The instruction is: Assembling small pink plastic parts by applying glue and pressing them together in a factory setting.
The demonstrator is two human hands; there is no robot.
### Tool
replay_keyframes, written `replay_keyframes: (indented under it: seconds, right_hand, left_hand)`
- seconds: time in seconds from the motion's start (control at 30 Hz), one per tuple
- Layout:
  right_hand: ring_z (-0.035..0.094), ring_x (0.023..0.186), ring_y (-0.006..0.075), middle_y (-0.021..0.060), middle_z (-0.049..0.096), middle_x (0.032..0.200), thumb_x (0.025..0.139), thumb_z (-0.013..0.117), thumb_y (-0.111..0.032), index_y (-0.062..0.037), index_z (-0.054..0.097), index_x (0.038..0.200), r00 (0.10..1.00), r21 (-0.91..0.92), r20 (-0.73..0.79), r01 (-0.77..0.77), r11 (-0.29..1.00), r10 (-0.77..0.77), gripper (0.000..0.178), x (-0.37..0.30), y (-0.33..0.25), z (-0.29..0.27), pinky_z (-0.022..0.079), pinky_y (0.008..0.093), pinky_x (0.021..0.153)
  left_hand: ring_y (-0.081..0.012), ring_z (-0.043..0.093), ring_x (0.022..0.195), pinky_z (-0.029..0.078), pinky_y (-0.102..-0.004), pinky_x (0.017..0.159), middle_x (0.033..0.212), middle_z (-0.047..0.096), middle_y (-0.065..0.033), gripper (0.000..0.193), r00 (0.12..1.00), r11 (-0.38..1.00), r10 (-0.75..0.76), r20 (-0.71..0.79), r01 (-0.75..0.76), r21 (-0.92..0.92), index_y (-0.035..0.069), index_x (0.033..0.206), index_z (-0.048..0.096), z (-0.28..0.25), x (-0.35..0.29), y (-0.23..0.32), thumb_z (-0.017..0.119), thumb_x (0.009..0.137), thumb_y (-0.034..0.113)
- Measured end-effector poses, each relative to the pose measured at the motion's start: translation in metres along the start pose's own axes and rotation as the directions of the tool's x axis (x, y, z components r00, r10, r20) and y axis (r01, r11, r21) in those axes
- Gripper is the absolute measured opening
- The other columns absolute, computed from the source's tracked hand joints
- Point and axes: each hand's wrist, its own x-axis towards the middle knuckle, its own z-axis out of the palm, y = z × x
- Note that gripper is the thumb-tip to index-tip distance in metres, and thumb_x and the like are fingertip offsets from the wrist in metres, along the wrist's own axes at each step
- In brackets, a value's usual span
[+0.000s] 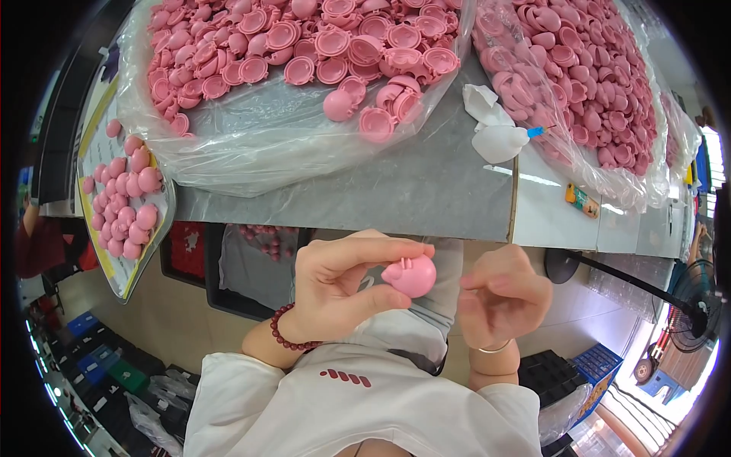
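Observation:
My left hand (pixel 335 286) pinches a pink plastic ball (pixel 415 277) between thumb and fingers. The ball is round, with a small snout-like knob at its left and little raised tabs on top. To its right, apart from it, is my right hand (pixel 502 293), fingers curled and smeared by motion; whether anything is in them cannot be made out. Both hands are in front of the table's near edge, above my lap. Beyond them, pink plastic half shells (pixel 333 42) lie heaped in a clear plastic bag (pixel 251 164).
A second bag of pink shells (pixel 586 84) stands at the far right. Pink balls (pixel 126 194) sit on a tray (pixel 164 202) at left. On the grey table (pixel 457 198) lie a white bottle with blue tip (pixel 499 143) and a lighter-like item (pixel 581 199). A black fan (pixel 689 308) stands right.

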Motion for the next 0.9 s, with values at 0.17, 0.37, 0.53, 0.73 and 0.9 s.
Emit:
replay_keyframes:
  seconds: [0.17, 0.37, 0.53, 0.73, 0.9]
  right_hand:
    - [0.04, 0.064, 0.0143, 0.009, 0.051, 0.079, 0.076, 0.059, -0.018, -0.0054, 0.042, 0.088, 0.979, 0.256, -0.203, 0.045, 0.966, 0.008, 0.024, 0.013, -0.007, -0.015, 0.033, 0.0225, 0.048]
    - [0.041, 0.077, 0.0163, 0.0099, 0.05, 0.085, 0.077, 0.055, -0.025, -0.0048, 0.045, 0.094, 0.943, 0.54, -0.204, 0.333, 0.773, -0.264, 0.028, 0.058, -0.051, -0.007, 0.034, 0.0291, 0.057]
    - [0.042, 0.082, 0.0163, 0.0096, 0.051, 0.089, 0.076, 0.055, -0.021, -0.0044, 0.048, 0.096, 0.936, 0.662, -0.299, 0.345, 0.665, -0.187, 0.027, 0.04, -0.072, -0.019, 0.036, 0.0284, 0.062]
    - [0.044, 0.087, 0.0162, 0.0091, 0.051, 0.095, 0.075, 0.056, -0.016, -0.0038, 0.05, 0.099, 0.911, 0.789, -0.399, 0.397, 0.469, -0.099, 0.027, 0.054, -0.083, -0.007, 0.038, 0.0275, 0.067]
    - [0.045, 0.092, 0.0162, 0.0088, 0.051, 0.099, 0.074, 0.057, -0.012, -0.0034, 0.052, 0.101, 0.903, 0.857, -0.424, 0.423, 0.294, -0.062, 0.028, 0.062, -0.086, 0.013, 0.04, 0.0268, 0.072]
  left_hand:
    - [-0.0207, 0.058, 0.079, 0.046, -0.0274, 0.07, 0.089, 0.059, -0.0202, 0.045, 0.989, 0.965, -0.14, -0.037, 0.128, -0.229, -0.002, 0.098, 0.056, 0.002, -0.003, 0.009, 0.074, 0.065, 0.023]
    - [-0.0199, 0.057, 0.081, 0.046, -0.0256, 0.067, 0.089, 0.059, -0.0201, 0.041, 0.994, 0.956, -0.106, -0.008, 0.099, -0.274, 0.0, 0.096, 0.055, 0.0, -0.004, 0.003, 0.072, 0.067, 0.024]
    - [-0.02, 0.057, 0.081, 0.047, -0.0267, 0.068, 0.091, 0.058, -0.0214, 0.039, 0.992, 0.947, -0.123, 0.007, 0.12, -0.299, 0.0, 0.097, 0.054, 0.0, -0.007, 0.001, 0.071, 0.068, 0.021]
    - [-0.0202, 0.057, 0.08, 0.047, -0.0276, 0.069, 0.093, 0.057, -0.0221, 0.04, 0.994, 0.948, -0.107, 0.024, 0.109, -0.3, 0.001, 0.098, 0.053, 0.002, -0.006, 0.002, 0.071, 0.069, 0.021]
    - [-0.0203, 0.056, 0.083, 0.046, -0.0281, 0.068, 0.092, 0.058, -0.0219, 0.04, 0.995, 0.939, -0.105, 0.001, 0.099, -0.328, 0.001, 0.098, 0.053, -0.002, -0.011, 0.002, 0.071, 0.068, 0.022]
